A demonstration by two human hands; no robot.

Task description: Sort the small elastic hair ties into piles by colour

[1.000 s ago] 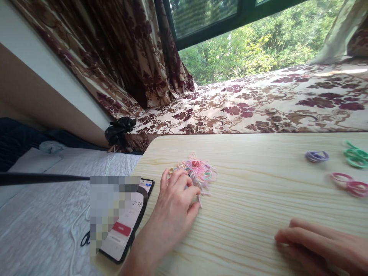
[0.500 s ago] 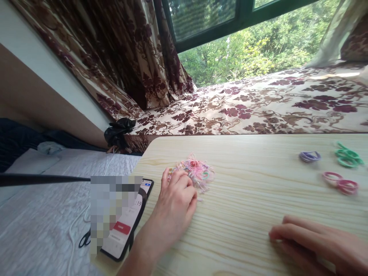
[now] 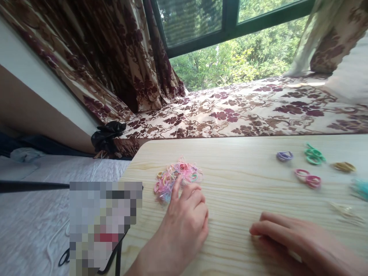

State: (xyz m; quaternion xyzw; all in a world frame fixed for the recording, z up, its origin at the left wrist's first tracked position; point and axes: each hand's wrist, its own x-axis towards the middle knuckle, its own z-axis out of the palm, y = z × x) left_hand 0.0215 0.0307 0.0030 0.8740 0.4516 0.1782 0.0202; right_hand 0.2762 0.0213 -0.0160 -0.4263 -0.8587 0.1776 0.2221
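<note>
A pile of pink, yellow and pale blue hair ties lies at the table's left end, with a red bead-like piece on top. My left hand is at the pile's near right side, its index finger stretched onto the ties and the other fingers bent; nothing is visibly held. My right hand rests at the table's near right, fingers loosely extended and holding nothing visible. Beyond it lie purple ties, green ties, pink ties, mustard ties, turquoise ties and cream ties.
A partly pixelated phone stands by the left edge of the wooden table. Behind the table is a floral-covered ledge below a window. A black bag sits near the table's back left corner, with a bed at left.
The view has turned right, bringing mustard, turquoise and cream ties into sight. My left hand has shifted toward the pile's near right side, uncovering more of it, with the index finger now stretched out.
</note>
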